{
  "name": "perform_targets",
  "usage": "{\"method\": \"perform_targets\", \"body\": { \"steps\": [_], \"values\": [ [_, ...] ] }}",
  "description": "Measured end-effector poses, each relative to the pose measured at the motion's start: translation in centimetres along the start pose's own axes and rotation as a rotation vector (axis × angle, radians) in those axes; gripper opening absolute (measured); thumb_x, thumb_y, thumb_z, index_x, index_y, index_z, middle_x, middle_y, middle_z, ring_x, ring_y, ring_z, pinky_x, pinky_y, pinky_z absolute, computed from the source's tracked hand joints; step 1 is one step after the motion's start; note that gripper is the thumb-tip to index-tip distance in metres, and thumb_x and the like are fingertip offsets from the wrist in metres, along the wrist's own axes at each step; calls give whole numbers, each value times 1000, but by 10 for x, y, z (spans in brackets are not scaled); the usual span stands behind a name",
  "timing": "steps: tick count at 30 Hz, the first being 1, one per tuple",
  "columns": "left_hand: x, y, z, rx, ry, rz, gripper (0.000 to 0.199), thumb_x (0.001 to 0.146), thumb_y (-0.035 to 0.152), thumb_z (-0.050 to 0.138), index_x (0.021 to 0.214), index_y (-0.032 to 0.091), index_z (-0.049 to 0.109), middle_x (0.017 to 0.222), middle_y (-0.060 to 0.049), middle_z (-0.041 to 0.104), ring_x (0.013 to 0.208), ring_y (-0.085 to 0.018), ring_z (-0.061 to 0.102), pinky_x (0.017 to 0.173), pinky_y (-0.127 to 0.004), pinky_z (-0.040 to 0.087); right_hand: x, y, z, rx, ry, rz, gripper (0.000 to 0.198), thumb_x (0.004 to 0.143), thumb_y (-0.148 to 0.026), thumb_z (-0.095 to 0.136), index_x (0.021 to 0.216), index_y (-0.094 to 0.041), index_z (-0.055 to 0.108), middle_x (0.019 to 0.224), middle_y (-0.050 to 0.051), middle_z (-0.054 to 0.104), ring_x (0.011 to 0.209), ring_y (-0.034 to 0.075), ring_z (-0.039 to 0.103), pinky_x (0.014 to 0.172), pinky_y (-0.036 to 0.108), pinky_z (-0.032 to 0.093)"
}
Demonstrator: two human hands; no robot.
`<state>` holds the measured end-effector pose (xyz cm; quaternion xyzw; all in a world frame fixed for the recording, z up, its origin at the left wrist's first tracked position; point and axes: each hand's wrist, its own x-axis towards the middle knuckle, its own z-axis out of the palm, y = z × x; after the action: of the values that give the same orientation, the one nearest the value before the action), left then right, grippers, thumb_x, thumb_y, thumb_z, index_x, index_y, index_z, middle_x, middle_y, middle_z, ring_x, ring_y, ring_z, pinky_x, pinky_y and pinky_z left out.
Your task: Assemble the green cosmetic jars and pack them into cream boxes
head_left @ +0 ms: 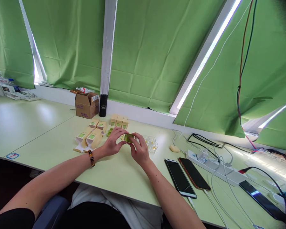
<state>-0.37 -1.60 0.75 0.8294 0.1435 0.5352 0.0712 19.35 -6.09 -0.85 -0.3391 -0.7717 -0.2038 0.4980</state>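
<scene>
Between both hands, just above the table, is a small green translucent case [129, 137]. My left hand [112, 142] pinches its left side, wearing a beaded bracelet on the wrist. From the other side, the fingers of my right hand [139, 150] close on the same case. More small green pieces [109, 132] lie behind my left hand, partly hidden by it. Clear rounded containers with yellow bits inside [153, 143] stand right of my right hand. Several opened kraft-paper boxes with green labels [90, 137] sit left of my hands.
Closed small boxes [119, 121] stand in a row behind my hands. Farther back are a cardboard carton [86, 105] and a black cylinder [103, 105]. To the right lie a white-framed phone [180, 178], a dark phone [194, 174] and a power strip [214, 167] with tangled cables.
</scene>
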Motion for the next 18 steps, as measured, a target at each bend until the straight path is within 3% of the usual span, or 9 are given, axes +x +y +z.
{"method": "perform_targets", "body": {
  "steps": [7,18],
  "values": [
    [1,0,1,-1,37,42,41,92,18,66,133,22,59,121,-12,68,117,-28,58,103,-50,49,1,-1,-1,-5,25,-17,28,97,-13,57,121,-25,65,128,16,60,117,28,63,87,44,61],
    [0,-2,2,1,49,47,43,91,18,66,134,23,60,121,-11,68,116,-27,57,104,-48,48,1,-2,0,53,30,-17,32,97,-11,56,124,-24,65,129,17,60,121,29,62,93,48,60]
  ]
}}
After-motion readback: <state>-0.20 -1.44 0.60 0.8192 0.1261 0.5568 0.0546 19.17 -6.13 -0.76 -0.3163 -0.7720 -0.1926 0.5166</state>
